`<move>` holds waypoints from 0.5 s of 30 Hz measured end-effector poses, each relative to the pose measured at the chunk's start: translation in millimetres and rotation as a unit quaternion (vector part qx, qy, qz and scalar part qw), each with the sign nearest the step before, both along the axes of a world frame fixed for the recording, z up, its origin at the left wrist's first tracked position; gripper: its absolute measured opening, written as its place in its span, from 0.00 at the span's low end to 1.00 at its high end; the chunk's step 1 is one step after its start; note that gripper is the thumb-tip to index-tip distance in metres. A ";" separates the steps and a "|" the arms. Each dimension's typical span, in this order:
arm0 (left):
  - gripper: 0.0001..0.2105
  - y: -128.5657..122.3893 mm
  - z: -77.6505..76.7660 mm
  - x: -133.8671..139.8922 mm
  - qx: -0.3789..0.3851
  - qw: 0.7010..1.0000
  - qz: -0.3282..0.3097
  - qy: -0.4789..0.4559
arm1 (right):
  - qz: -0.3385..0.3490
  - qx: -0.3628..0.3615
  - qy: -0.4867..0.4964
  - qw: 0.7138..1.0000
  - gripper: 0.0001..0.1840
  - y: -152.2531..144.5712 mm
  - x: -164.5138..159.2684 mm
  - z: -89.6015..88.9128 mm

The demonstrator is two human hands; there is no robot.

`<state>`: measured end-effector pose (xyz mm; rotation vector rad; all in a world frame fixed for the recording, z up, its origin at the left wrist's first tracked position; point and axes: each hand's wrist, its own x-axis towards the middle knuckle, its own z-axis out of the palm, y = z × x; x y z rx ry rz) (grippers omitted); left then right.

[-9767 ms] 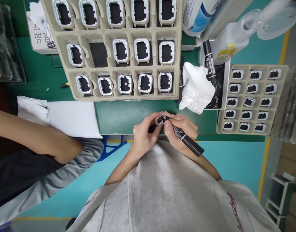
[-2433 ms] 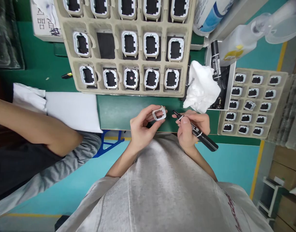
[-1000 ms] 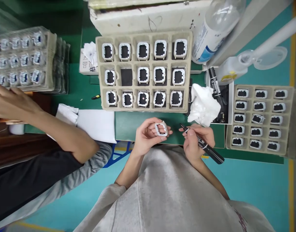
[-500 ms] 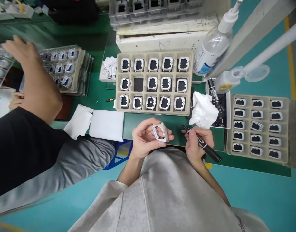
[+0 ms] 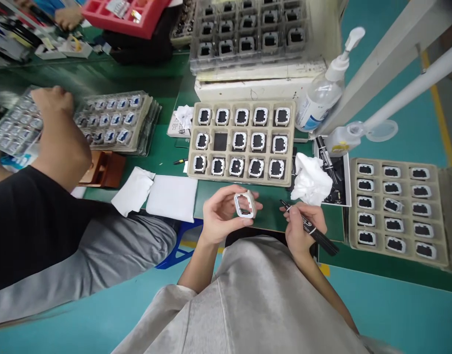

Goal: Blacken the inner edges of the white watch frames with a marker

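Between the thumb and fingers of my left hand (image 5: 222, 214) is a white watch case frame (image 5: 245, 205), its opening tilted towards me. My right hand (image 5: 303, 228) grips a black marker pen (image 5: 317, 236), tip pointing up and left, apart from the frame. Just beyond both hands lies a beige compartment tray (image 5: 192, 160) of similar white frames, one in most pockets; a pocket in the middle row (image 5: 220, 142) holds none. A crumpled white tissue (image 5: 311, 179) lies beyond my right hand.
Another full beige tray (image 5: 380, 246) lies at right. A pump bottle (image 5: 321, 101) and a box of markers (image 5: 332, 167) stand near the post. White cloths (image 5: 172, 197) lie at left. A co-worker's arm (image 5: 63, 132) reaches over trays at far left. Stacked clear trays (image 5: 248, 59) stand behind.
The view has tilted up, so the table things appear lower and more shows at the back. The frame in my left hand has turned slightly. The co-worker's hand has shifted over the trays.
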<state>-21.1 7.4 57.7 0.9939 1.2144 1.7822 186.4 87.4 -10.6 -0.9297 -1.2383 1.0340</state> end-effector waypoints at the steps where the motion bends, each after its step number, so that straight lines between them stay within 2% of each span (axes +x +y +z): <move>1: 0.31 3.4 0.6 -7.9 0.003 0.997 0.028 0.067 | 0.001 -0.001 0.000 1.000 0.12 0.1 0.1 0.2; 3: 0.27 12.6 3.4 -28.8 -0.007 0.969 0.102 0.225 | 0.000 -0.006 -0.004 1.000 0.13 0.1 0.9 0.2; 5: 0.24 25.2 6.7 -54.9 -0.036 0.916 0.165 0.364 | -0.002 -0.012 -0.011 1.000 0.13 0.3 2.1 -0.5; 6: 0.23 32.7 8.1 -69.0 -0.050 0.893 0.177 0.412 | -0.004 -0.015 -0.013 1.000 0.13 0.4 2.8 -1.1; 11: 0.27 75.0 12.7 -128.8 -0.114 0.808 0.139 0.562 | -0.019 -0.023 -0.019 0.999 0.14 2.5 5.1 -4.6; 15: 0.30 97.0 18.7 -145.8 -0.156 0.771 0.090 0.610 | -0.032 -0.026 -0.016 0.999 0.15 4.7 5.1 -5.1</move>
